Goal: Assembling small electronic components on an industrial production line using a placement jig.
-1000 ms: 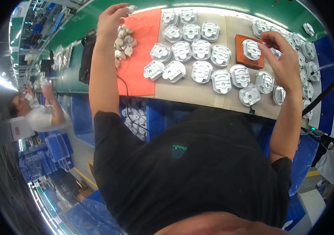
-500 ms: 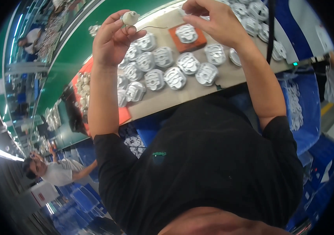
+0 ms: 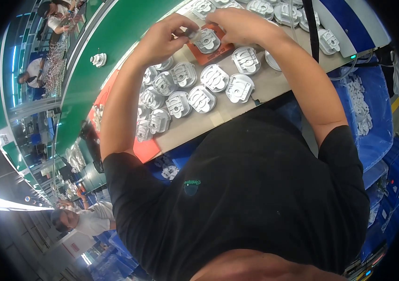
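A white plastic housing [image 3: 207, 41] with raised ribs rests on an orange-red block [image 3: 211, 55] at the far side of the bench. My left hand [image 3: 169, 37] is at its left edge, fingers curled and pinched round a small greyish piece that I cannot make out. From the right, my right hand [image 3: 241, 25] bends round the housing's far and right edge, its thumb against the side. Several similar housings [image 3: 214, 77] lie in rows nearer me, some partly behind my left forearm.
More white housings [image 3: 287, 14] stand at the back right, beside a dark hanging cable [image 3: 312, 33]. A green belt [image 3: 80, 75] carrying a white part [image 3: 98, 59] runs along the left. Blue bins [image 3: 372, 112] of white pieces sit at right. Co-workers [image 3: 91, 220] are at left.
My left hand has moved right and down to the housing from the left, where it held up a round white part with a wire. My right hand has lowered to the housing.
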### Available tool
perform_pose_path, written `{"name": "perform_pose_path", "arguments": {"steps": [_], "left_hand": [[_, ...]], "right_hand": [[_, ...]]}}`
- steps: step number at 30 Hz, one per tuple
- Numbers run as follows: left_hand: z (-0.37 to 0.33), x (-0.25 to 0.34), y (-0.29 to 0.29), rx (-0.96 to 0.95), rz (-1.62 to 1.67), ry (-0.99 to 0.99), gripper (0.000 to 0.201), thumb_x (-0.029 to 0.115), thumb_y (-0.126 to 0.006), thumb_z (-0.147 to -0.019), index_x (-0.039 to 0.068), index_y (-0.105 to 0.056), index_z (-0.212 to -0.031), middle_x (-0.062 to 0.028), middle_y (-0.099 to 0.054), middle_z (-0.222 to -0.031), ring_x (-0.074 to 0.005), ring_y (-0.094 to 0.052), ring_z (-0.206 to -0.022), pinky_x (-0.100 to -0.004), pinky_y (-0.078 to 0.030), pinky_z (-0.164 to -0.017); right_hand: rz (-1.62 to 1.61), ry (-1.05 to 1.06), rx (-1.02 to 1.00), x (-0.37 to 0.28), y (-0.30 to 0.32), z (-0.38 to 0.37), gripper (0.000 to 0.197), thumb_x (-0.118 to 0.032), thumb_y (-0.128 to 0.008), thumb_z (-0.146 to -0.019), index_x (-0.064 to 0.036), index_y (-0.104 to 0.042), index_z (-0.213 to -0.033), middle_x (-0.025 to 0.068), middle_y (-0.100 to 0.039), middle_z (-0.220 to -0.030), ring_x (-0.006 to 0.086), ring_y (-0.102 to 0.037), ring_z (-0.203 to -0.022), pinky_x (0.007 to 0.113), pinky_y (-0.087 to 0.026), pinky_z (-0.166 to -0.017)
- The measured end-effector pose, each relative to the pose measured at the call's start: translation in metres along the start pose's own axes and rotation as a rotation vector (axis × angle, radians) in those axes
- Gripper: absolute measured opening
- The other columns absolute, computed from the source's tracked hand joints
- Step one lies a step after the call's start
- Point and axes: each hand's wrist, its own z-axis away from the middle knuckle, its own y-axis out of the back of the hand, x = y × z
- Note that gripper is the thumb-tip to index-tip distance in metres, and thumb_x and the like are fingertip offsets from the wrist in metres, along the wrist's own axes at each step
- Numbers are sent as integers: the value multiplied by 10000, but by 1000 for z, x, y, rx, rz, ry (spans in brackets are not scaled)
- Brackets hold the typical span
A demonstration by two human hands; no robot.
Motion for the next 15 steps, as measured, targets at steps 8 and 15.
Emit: {"name": "perform_pose_path", "arguments": {"steps": [8, 15], "left_hand": [[-9, -5, -9, -72, -120, -64, 241, -19, -666, -915, 44, -690, -1146, -21, -622, -1118, -107, -586, -858, -264, -492, -763], [-10, -5, -17, 2, -101, -14, 216, 108, -729, -950, 41, -710, -1155, -8, -652, -1015, -94, -580, -828, -251, -481, -726]], "right_hand": [[-48, 134, 55, 0, -2, -9, 330, -124, -751, -813, -58, -697, -1132, 178, -731, -1040, 354, -708, -995, 439, -565, -854], [-27, 85, 65, -5, 2, -8, 237, -171, -733, -812, -56, -731, -1020, 193, -732, -1006, 383, -701, -993, 472, -557, -851]]}}
